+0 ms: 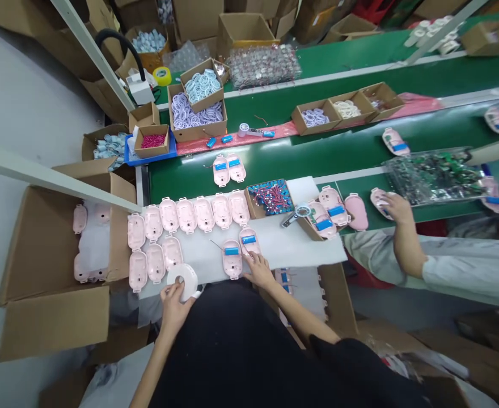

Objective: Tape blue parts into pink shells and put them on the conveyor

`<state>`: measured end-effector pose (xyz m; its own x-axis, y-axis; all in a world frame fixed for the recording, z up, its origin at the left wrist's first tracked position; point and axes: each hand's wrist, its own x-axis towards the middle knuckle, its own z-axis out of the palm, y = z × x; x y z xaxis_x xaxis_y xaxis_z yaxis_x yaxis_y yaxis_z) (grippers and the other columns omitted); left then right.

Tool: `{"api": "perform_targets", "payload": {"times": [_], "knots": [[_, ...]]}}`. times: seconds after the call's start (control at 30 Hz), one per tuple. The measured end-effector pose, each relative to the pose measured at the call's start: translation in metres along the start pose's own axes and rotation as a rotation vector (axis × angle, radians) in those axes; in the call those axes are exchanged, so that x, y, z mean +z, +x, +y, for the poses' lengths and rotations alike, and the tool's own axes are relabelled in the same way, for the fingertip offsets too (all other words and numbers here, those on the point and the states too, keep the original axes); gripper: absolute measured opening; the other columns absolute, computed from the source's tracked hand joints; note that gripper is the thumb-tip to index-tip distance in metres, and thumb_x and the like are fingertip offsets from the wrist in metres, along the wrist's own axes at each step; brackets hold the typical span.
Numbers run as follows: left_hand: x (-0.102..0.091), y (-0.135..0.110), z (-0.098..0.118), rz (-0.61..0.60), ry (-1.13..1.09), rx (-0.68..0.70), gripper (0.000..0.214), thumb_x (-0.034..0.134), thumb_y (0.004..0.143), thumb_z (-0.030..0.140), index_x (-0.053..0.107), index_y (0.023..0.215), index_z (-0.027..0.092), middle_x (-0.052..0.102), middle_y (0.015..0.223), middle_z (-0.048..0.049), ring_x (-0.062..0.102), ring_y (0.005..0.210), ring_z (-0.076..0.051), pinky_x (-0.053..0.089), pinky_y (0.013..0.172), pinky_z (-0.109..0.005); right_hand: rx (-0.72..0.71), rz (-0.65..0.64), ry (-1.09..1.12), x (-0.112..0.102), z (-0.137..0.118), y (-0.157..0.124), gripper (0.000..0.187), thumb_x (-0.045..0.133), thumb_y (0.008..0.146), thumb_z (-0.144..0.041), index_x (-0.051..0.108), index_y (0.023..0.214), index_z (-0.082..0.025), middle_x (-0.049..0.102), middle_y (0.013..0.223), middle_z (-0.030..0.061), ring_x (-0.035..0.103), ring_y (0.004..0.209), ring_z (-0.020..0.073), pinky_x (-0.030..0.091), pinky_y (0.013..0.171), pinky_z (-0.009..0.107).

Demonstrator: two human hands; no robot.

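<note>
The person's left hand (pixel 175 309) holds a white tape roll (pixel 185 281) at the lower edge of the white sheet (pixel 300 249), its fingers (pixel 169 290) curled narrowly around the roll's rim. The right hand (pixel 260 271) lies at the sheet's near edge, its fingers (pixel 249 259) extended, with the tips at a pink plastic shell (pixel 249 252) fitted with a blue battery (pixel 248 239); whether they grip it cannot be determined. A second pink shell (pixel 231 272), also with a blue battery (pixel 231 251), stands just beside it, and a thin wire (pixel 216 245) runs from it across the sheet. Further pink shells (pixel 168 215) lie in rows on the sheet, with a cardboard tray of wired batteries (pixel 270 198) beyond them. To the right, a co-worker's hand (pixel 389 207) rests on another pink shell (pixel 379 204) on the green conveyor belt (pixel 190 181), near a clear bag of circuit boards (pixel 428 177). Any print on the batteries is too small to read.
</note>
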<state>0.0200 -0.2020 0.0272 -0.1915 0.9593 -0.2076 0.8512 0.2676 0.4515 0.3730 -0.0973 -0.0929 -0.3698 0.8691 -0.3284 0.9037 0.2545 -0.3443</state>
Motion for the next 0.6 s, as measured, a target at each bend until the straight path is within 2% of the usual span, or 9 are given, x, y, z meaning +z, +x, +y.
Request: {"api": "perform_targets", "payload": {"times": [0.07, 0.13, 0.27, 0.4, 0.5, 0.6], "knots": [[-0.004, 0.001, -0.003, -0.009, 0.001, 0.043, 0.04, 0.075, 0.079, 0.036, 0.077, 0.116, 0.02, 0.073, 0.12, -0.0139, 0.055, 0.112, -0.036, 0.045, 0.104, -0.053, 0.056, -0.023, -0.052, 0.018, -0.004, -0.011, 0.066, 0.071, 0.087, -0.033, 0.051, 0.15, -0.031, 0.048, 0.153, 0.0147, 0.043, 0.136, 0.0363, 0.037, 0.111, 0.049], [-0.009, 0.003, -0.007, -0.012, 0.004, 0.094, 0.04, 0.076, 0.079, 0.036, 0.076, 0.115, 0.02, 0.073, 0.12, -0.0135, 0.056, 0.113, -0.035, 0.044, 0.105, -0.053, 0.08, -0.039, -0.083, 0.028, -0.009, -0.013, 0.061, 0.069, 0.087, -0.027, 0.055, 0.146, -0.032, 0.051, 0.149, 0.0145, 0.046, 0.133, 0.0343, 0.036, 0.11, 0.048], [-0.022, 0.003, -0.015, 0.014, 0.014, 0.176, 0.04, 0.074, 0.081, 0.036, 0.075, 0.118, 0.019, 0.071, 0.126, -0.0147, 0.056, 0.113, -0.035, 0.043, 0.105, -0.053, 0.139, -0.034, -0.107, 0.04, -0.022, -0.019, 0.057, 0.066, 0.089, -0.026, 0.056, 0.145, -0.033, 0.055, 0.142, 0.0152, 0.049, 0.126, 0.0338, 0.038, 0.105, 0.048], [-0.029, -0.001, -0.025, 0.056, 0.038, 0.196, 0.041, 0.072, 0.083, 0.038, 0.075, 0.118, 0.018, 0.072, 0.122, -0.0155, 0.057, 0.111, -0.034, 0.044, 0.102, -0.051, 0.156, -0.027, -0.107, 0.052, -0.033, -0.023, 0.05, 0.056, 0.095, -0.024, 0.056, 0.144, -0.037, 0.05, 0.149, 0.0127, 0.047, 0.126, 0.0318, 0.037, 0.104, 0.048], [-0.029, -0.005, -0.031, 0.07, 0.053, 0.208, 0.041, 0.073, 0.082, 0.039, 0.075, 0.117, 0.017, 0.073, 0.118, -0.0142, 0.057, 0.11, -0.034, 0.045, 0.101, -0.049, 0.178, -0.037, -0.101, 0.057, -0.036, -0.014, 0.047, 0.054, 0.095, -0.017, 0.061, 0.138, -0.034, 0.049, 0.15, 0.0134, 0.046, 0.126, 0.0306, 0.036, 0.105, 0.046], [-0.027, -0.008, -0.036, 0.091, 0.058, 0.225, 0.04, 0.074, 0.081, 0.037, 0.075, 0.116, 0.017, 0.074, 0.118, -0.0137, 0.057, 0.11, -0.034, 0.044, 0.102, -0.049, 0.139, -0.047, -0.066, 0.053, -0.03, -0.003, 0.047, 0.05, 0.093, -0.01, 0.064, 0.134, -0.027, 0.054, 0.142, 0.0148, 0.05, 0.12, 0.0278, 0.038, 0.101, 0.039]]}}
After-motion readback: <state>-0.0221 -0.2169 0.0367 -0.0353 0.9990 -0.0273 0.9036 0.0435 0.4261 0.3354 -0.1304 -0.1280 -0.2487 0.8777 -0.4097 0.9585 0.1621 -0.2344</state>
